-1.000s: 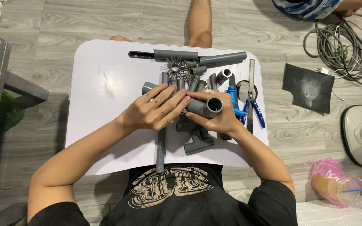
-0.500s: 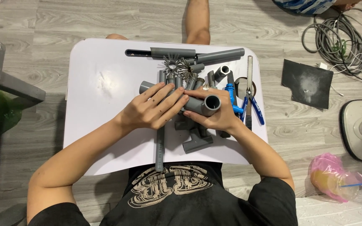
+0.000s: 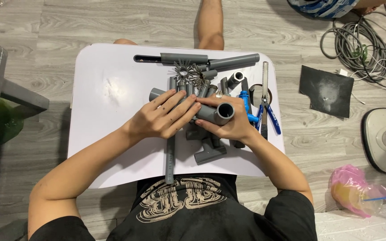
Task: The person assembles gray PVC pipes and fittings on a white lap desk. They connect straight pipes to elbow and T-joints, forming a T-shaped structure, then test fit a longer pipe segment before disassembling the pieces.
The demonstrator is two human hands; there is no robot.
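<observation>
Hands unmoved (pipe fitting point(image 3: 217, 114) half-hidden)

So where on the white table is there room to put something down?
The white table is bare on its left side, from its left edge to the left hand, with a faint smudge there. The front right corner is bare too. The middle and right are crowded with grey pipe pieces and blue-handled pliers.

Grey pipe fitting point(image 3: 220, 112), white board point(image 3: 112, 89), blue-handled pliers point(image 3: 269, 117), pink bag point(image 3: 354, 187).

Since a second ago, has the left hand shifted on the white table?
No. The left hand still rests on the grey pipes, same spot relative to the long upright pipe.
</observation>
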